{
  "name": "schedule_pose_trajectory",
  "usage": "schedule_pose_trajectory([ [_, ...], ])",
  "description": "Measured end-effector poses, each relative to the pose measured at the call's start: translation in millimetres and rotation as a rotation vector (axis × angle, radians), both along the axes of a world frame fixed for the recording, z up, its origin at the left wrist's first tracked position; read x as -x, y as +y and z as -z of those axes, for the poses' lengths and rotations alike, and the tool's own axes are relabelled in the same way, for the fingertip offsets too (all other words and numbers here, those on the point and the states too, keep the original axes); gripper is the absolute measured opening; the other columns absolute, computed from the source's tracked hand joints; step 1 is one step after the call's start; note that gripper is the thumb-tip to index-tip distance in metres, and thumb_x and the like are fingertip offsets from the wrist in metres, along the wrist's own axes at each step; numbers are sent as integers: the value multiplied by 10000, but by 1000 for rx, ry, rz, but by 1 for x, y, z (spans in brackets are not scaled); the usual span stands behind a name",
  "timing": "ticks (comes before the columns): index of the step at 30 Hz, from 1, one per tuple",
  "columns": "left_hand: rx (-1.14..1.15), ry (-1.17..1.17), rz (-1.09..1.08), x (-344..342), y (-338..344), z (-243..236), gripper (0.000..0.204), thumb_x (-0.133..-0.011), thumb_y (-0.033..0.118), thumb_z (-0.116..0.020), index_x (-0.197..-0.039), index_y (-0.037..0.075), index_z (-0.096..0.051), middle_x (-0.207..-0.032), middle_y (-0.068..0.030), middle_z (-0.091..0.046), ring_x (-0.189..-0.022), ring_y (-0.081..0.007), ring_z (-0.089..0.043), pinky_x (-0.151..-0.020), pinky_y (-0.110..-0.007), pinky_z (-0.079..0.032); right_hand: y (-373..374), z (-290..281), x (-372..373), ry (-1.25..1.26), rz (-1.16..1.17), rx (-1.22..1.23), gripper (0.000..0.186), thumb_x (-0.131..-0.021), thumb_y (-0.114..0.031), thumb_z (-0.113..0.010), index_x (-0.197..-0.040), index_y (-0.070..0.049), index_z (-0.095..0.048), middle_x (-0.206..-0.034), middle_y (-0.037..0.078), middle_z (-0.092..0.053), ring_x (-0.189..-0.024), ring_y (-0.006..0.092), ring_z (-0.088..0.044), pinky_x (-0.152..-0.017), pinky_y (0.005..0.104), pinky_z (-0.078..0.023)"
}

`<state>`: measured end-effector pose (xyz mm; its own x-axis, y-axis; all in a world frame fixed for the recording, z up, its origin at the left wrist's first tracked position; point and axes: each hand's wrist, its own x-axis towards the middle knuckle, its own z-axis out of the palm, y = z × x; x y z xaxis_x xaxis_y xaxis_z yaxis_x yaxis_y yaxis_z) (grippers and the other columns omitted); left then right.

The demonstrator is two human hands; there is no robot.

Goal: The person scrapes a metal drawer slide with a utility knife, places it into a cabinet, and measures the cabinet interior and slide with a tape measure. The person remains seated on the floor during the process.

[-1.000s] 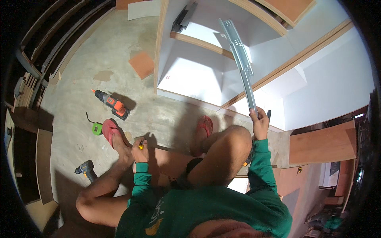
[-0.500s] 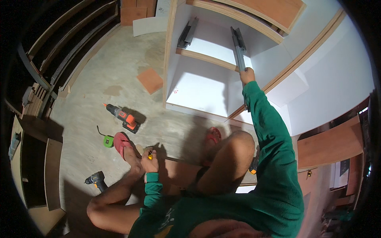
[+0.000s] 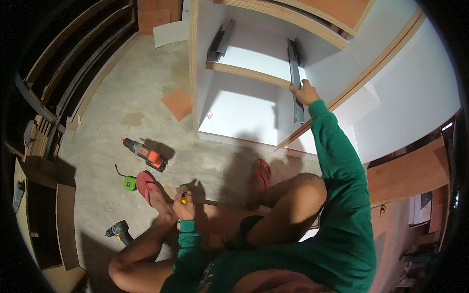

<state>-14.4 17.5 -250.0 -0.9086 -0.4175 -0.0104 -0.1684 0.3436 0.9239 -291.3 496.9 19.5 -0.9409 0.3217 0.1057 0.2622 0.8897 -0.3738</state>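
My right hand (image 3: pixel 305 92) grips a long metal drawer slide (image 3: pixel 297 107) lying lengthwise along the right inner side of the white cabinet's (image 3: pixel 194 78) upper compartment, its near end past the wooden rail (image 3: pixel 249 72). A second dark slide (image 3: pixel 219 41) rests at that compartment's left side. My left hand (image 3: pixel 184 204), low by my left leg, is closed around a small yellow item (image 3: pixel 183 200) that I cannot make out clearly.
An orange-black drill (image 3: pixel 149 154), a green tape measure (image 3: pixel 129 183) and a dark drill (image 3: pixel 120 233) lie on the concrete floor (image 3: pixel 97 161). A plywood square (image 3: pixel 177 104) lies left of the cabinet. Dark shelving (image 3: pixel 58 68) stands at left, boards (image 3: pixel 405 171) at right.
My right hand has moved the slide from a raised, angled position outside the compartment into its right side, reaching forward with it. My left hand still holds the yellow item.
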Motion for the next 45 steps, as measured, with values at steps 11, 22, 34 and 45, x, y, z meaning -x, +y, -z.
schedule_pose_trajectory([
  [11,370,30,506,29,75,11,373,-852,163,-742,-1203,46,-699,-1379,-210,-579,-1195,-432,-596,-997,-486,-514,-57,16,-176,170,-291,599,791,-922,-182,-781,-1555,-10,-339,-1169,261,-614,-851,193,-702,-728,299,-556],
  [22,461,-33,604,66,140,-10,596,-845,248,-777,-1386,78,-593,-1359,-256,-560,-1240,-468,-514,-1055,-543,-428,-58,31,-102,645,-161,70,499,-929,-176,-737,-1376,-59,-548,-1059,186,-534,-926,358,-633,-776,461,-539],
  [34,334,-39,602,62,170,-5,541,-860,265,-762,-1342,65,-618,-1319,-218,-612,-1204,-421,-552,-1030,-497,-435,-47,25,-20,539,-130,-93,244,-945,-191,-702,-1140,-46,-678,-1128,193,-564,-1046,393,-623,-881,481,-542],
  [45,303,-83,546,75,163,22,520,-873,303,-747,-1318,61,-629,-1261,-185,-667,-1187,-379,-596,-1020,-492,-430,-19,4,85,372,0,-311,310,-918,-264,-747,-1099,-27,-660,-1142,225,-618,-1021,413,-675,-871,507,-561],
])
